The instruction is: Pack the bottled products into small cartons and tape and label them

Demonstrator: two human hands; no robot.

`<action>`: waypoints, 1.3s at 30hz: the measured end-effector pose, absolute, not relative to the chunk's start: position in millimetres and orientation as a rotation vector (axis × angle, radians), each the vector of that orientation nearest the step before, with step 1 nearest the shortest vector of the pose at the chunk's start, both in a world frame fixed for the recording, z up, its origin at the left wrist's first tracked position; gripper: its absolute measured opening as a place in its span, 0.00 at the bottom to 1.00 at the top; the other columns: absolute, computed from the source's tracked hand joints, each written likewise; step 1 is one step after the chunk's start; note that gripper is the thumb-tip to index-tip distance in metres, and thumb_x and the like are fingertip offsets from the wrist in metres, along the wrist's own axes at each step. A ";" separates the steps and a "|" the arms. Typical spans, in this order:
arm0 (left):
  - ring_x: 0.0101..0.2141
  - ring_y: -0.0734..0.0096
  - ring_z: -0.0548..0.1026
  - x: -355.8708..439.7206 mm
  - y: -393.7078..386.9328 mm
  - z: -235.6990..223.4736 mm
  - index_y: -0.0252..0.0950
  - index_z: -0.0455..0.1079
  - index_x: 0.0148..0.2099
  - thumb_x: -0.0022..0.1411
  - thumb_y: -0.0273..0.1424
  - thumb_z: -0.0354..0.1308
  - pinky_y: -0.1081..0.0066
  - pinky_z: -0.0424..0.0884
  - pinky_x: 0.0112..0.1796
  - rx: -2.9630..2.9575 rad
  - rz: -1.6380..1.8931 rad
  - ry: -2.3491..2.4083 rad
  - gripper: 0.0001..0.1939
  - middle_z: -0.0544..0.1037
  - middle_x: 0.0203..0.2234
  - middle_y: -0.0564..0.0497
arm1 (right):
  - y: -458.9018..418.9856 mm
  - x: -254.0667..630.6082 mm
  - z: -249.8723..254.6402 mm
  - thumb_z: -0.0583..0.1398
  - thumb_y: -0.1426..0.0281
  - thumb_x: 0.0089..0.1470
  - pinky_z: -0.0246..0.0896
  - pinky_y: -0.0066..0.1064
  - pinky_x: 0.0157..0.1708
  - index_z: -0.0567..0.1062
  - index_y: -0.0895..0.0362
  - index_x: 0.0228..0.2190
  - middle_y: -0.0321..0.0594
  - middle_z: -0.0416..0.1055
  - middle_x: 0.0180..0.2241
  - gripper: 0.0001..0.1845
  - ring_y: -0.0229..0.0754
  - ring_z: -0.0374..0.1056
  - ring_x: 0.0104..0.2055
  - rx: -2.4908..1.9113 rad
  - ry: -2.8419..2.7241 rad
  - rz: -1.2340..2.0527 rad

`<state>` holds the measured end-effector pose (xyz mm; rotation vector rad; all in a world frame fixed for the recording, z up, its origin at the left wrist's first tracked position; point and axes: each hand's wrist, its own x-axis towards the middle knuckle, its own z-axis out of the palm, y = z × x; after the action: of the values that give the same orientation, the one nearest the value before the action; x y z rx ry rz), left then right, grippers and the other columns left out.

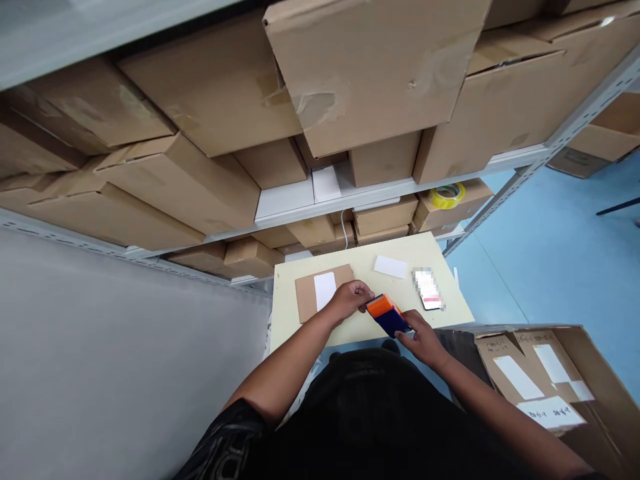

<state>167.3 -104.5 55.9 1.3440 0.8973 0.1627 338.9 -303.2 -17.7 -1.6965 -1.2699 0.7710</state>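
Orange-and-blue packet (389, 315) is held over the near edge of the pale table (453, 290), its long axis seemingly slanting from the left hand down toward the right. Thumb and fingers of the right hand (421, 340) grip its lower end; the left hand (347, 300) curls at the upper corner, whether pinching I can't tell. Beyond lie a white slip (391, 267) and a phone (429, 289).

Pale-yellow table (365, 263) | left: brown cardboard piece (305, 293) | far middle: white slip (391, 267) | right: pixelated, probably a phone (429, 290)
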 end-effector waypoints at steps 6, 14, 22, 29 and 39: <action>0.29 0.72 0.72 139.8 -115.1 60.8 0.38 0.71 0.34 0.63 0.37 0.61 0.73 0.65 0.31 1.844 0.231 0.953 0.09 0.76 0.27 0.55 | -298.6 275.9 -29.0 0.58 0.42 0.57 0.61 0.34 0.31 0.75 0.55 0.26 0.39 0.71 0.25 0.28 0.45 0.67 0.29 -1.824 -0.820 0.948; 0.32 0.69 0.75 123.0 -63.6 48.8 0.38 0.74 0.36 0.65 0.34 0.59 0.72 0.66 0.33 2.033 0.099 0.960 0.06 0.79 0.29 0.54 | -307.4 239.2 -45.7 0.63 0.42 0.50 0.53 0.30 0.25 0.72 0.56 0.19 0.35 0.66 0.18 0.30 0.38 0.59 0.24 -1.806 -0.559 0.963; 0.45 0.57 0.80 238.7 -18.0 12.0 0.36 0.80 0.46 0.64 0.33 0.62 0.66 0.74 0.43 2.599 -0.665 0.757 0.11 0.83 0.46 0.41 | -332.0 243.7 -95.2 0.64 0.38 0.52 0.68 0.34 0.31 0.80 0.57 0.27 0.43 0.80 0.27 0.33 0.46 0.73 0.28 -1.599 0.117 1.319; 0.42 0.48 0.83 280.5 -5.0 -36.2 0.28 0.81 0.47 0.48 0.24 0.71 0.61 0.77 0.43 2.555 -1.115 0.842 0.21 0.83 0.42 0.30 | -298.9 249.7 -128.6 0.63 0.42 0.57 0.74 0.40 0.46 0.82 0.56 0.37 0.47 0.83 0.38 0.29 0.50 0.80 0.41 -1.323 0.403 1.560; 0.57 0.39 0.72 279.8 -7.8 -56.0 0.29 0.78 0.52 0.45 0.21 0.70 0.52 0.68 0.53 2.657 -1.214 0.877 0.28 0.77 0.53 0.27 | -293.5 236.0 -148.2 0.64 0.44 0.58 0.75 0.40 0.46 0.82 0.58 0.41 0.48 0.83 0.40 0.29 0.50 0.80 0.43 -1.144 0.480 1.723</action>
<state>279.8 -7.8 -56.0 2.6575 0.8771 -1.2144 236.0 -293.5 -148.2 -1.1435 0.4798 1.7227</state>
